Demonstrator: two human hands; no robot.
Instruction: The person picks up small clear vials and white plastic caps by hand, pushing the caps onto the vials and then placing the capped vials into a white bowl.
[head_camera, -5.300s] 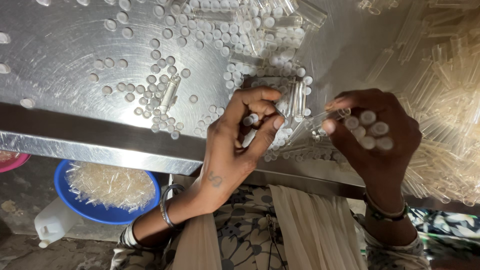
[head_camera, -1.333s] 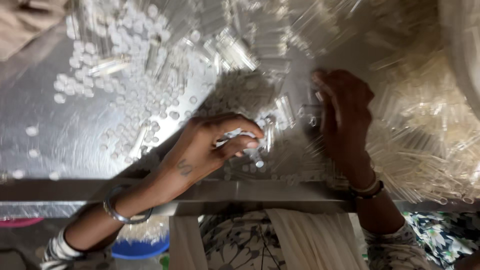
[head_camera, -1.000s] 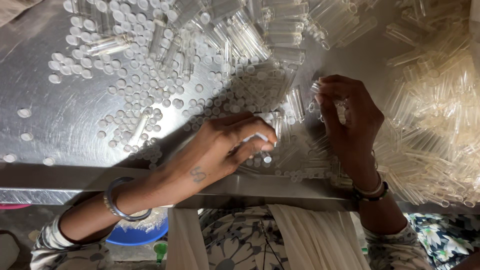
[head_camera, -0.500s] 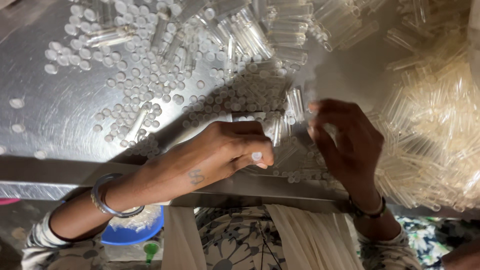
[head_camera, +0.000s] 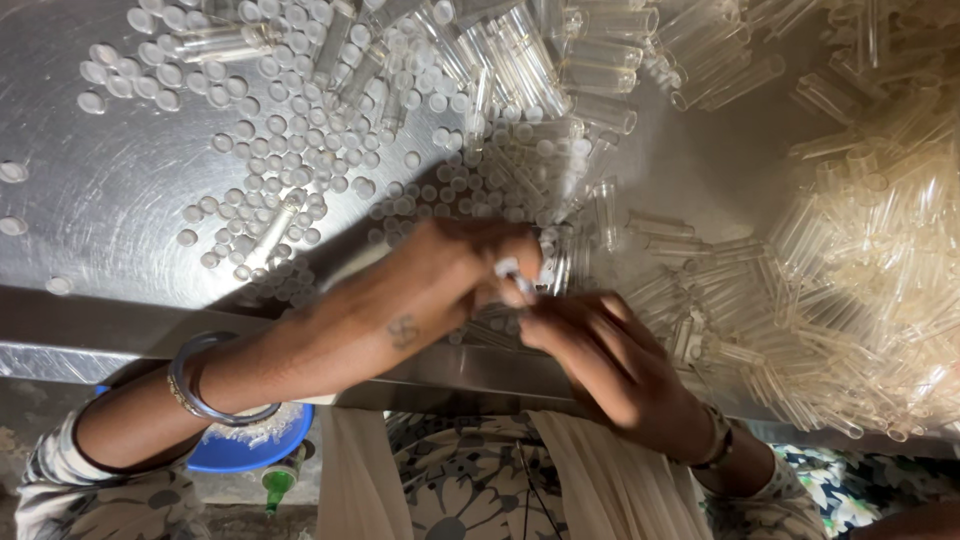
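The left hand (head_camera: 455, 275) and the right hand (head_camera: 600, 350) meet near the front edge of the metal counter (head_camera: 120, 220), fingertips pinched together on a small white cap (head_camera: 508, 268) and what seems to be a clear tube (head_camera: 545, 272); the blur there makes it hard to tell which hand holds which piece. Both hands are closed on these parts, not spread.

Loose white caps (head_camera: 260, 150) lie scattered across the counter to the left, and a big heap of clear tubes (head_camera: 860, 260) fills the right side. A blue bowl (head_camera: 262, 448) sits below the counter edge.

The tube looks light, stiff and slick, probably thin-walled plastic that could crack or shoot out of a hard pinch; it is best taken around its body near the open end, while the cap is gripped by its rim between finger and thumb.

Half a second ago the hands were a little apart, the right hand further right by the tubes; now it has come in to touch the left.
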